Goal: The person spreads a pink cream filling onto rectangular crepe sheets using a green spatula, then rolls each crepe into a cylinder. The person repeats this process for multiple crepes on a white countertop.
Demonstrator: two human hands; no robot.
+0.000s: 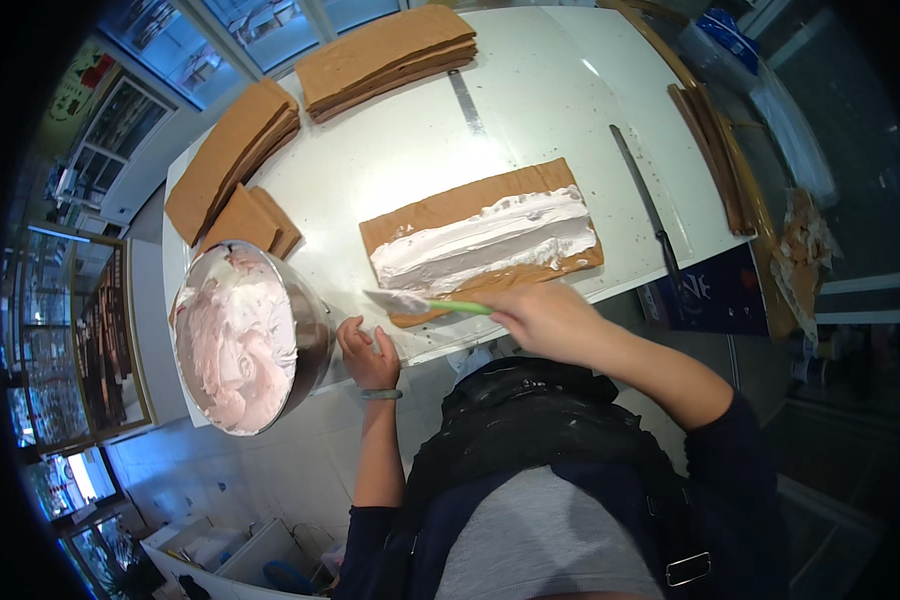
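My right hand (548, 322) is closed round the green handle of a spatula (410, 301), whose blade carries some white cream. The blade is over the near left edge of a brown sheet of sponge cake (460, 207) lying flat on the table. A thick band of pale cream (490, 240) runs lengthwise along the sheet, with bare cake along its far and near sides. My left hand (368, 352) holds nothing; its fingers are loosely curled and apart near the table's front edge. Just left of it stands a large metal bowl (313, 330) filled with pinkish-white whipped cream (235, 345).
Stacks of brown cake sheets lie at the far left (235, 150) and back (385, 60), with smaller pieces (250, 222) behind the bowl. A long knife (642, 190) lies at the right, its handle past the table edge. A metal strip (465, 103) rests near the back.
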